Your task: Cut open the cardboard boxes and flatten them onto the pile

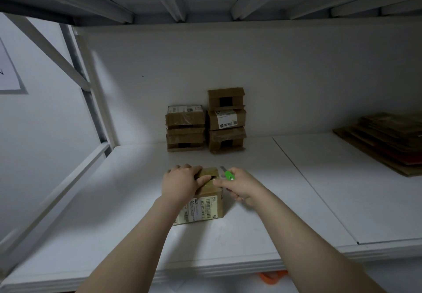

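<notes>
White shelf (251,231): left hand (180,184) grips box (205,203) top; right hand (239,186) clutches green cutter (228,175).

The near box (218,203) is matt brown cardboard with glossy tape (211,187) and a smooth paper label (201,209). The knife (228,176) has a shiny green plastic handle and a grey metal blade (222,168). The shelf (262,219) is smooth matt white board. The right pile (383,143) is matt brown cardboard.
</notes>
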